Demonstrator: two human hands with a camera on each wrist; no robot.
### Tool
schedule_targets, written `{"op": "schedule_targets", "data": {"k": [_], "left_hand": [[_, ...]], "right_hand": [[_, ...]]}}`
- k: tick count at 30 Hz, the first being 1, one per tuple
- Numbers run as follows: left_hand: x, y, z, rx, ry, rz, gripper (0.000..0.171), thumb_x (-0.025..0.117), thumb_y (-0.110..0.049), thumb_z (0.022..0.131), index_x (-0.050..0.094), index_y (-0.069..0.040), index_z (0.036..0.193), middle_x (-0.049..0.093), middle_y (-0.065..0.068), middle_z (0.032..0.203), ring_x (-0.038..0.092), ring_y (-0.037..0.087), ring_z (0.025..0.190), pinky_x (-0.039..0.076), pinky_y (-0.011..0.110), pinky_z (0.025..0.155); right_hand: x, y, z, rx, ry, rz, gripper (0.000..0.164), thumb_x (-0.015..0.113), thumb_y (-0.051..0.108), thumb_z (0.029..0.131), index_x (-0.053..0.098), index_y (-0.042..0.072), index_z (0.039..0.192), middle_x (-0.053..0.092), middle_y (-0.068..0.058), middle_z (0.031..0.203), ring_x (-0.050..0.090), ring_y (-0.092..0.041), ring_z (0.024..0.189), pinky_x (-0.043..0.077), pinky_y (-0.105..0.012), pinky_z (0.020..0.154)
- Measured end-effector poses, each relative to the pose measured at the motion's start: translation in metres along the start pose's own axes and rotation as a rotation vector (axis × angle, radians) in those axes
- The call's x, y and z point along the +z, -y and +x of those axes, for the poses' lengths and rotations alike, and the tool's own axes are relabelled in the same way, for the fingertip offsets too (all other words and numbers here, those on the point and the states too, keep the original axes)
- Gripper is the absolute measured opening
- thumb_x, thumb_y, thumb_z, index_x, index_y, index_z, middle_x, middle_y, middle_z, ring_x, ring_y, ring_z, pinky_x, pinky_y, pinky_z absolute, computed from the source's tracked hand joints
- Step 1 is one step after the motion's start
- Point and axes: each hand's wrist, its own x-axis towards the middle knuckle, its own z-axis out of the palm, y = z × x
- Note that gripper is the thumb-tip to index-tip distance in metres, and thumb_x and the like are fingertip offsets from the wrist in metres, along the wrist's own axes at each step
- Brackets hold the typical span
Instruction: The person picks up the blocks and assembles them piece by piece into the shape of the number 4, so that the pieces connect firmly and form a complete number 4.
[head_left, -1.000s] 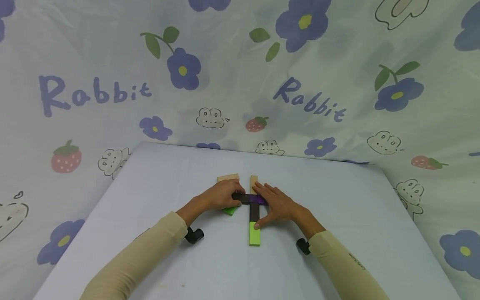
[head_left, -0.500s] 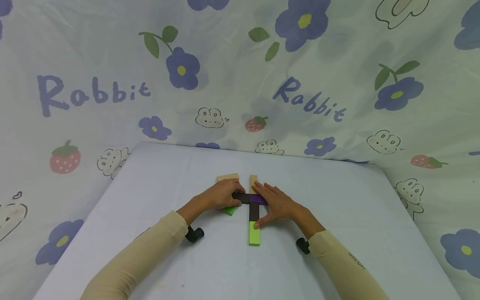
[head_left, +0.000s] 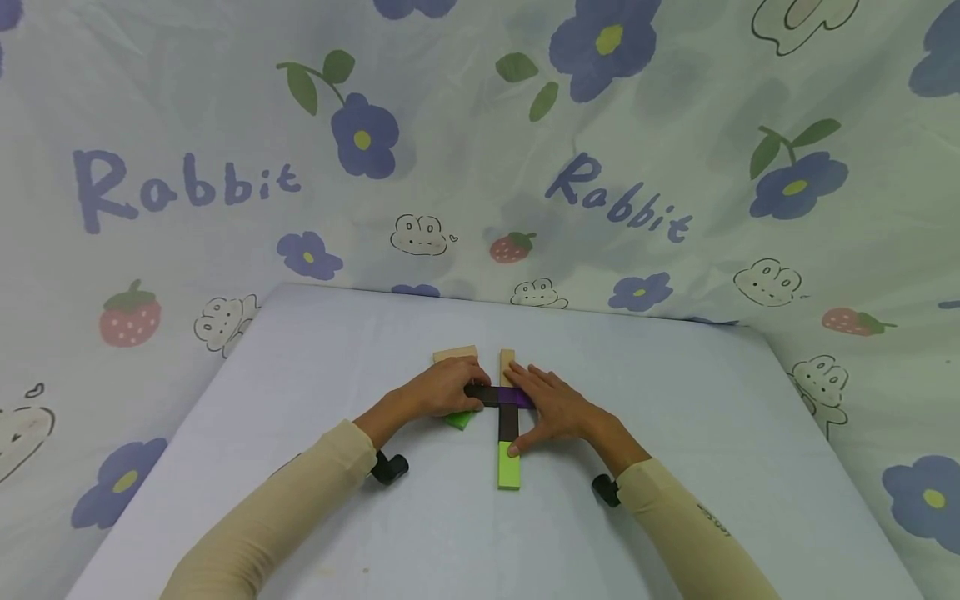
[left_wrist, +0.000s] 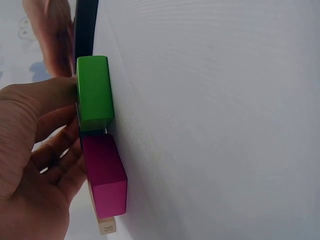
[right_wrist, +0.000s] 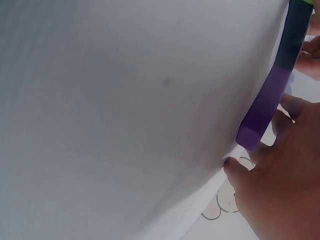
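1. The left dark block (head_left: 489, 397) and purple block (head_left: 513, 397) form a crossbar near the middle of the worktop (head_left: 375, 525); the wood block (head_left: 507, 367) lies beyond it, the lower dark block (head_left: 508, 422) and then the lime block (head_left: 508, 468) on the near side. Edges appear to touch.
2. The left hand (head_left: 448, 387) pinches the left dark block's outer end between thumb and fingers, seemingly to keep it squared against the purple one.
3. The right hand (head_left: 557, 408) grasps nothing: fingers spread over the purple block's right end, fingertips on the wood block, thumb at the lime block's edge, probably as a brace.
4. The left wrist view shows the green block (left_wrist: 95, 90) beside the magenta block (left_wrist: 106, 175); the head view shows no magenta, just a bit of green and a pale block (head_left: 453, 353) beyond the left hand.
5. The right wrist view reveals the purple block's end face, which the right hand covers from the head view.
6. A printed cloth (head_left: 465, 167) hangs behind the worktop.
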Motion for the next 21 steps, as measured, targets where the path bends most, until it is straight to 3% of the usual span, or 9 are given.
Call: {"op": "schedule_targets", "data": {"k": [21], "left_hand": [[0.0008, -0.0009, 0.0011, 0.004, -0.002, 0.000, 0.038, 0.081, -0.023, 0.088, 0.073, -0.008, 0.122, 0.064, -0.001, 0.108, 0.057, 0.013, 0.094, 0.050, 0.035, 0.089]], "right_hand": [[0.0014, -0.0024, 0.0008, -0.017, -0.007, -0.002, 0.129, 0.082, 0.071, 0.066, 0.016, 0.022, 0.164, 0.007, 0.004, 0.170, 0.007, -0.029, 0.155, 0.011, -0.055, 0.122]]}}
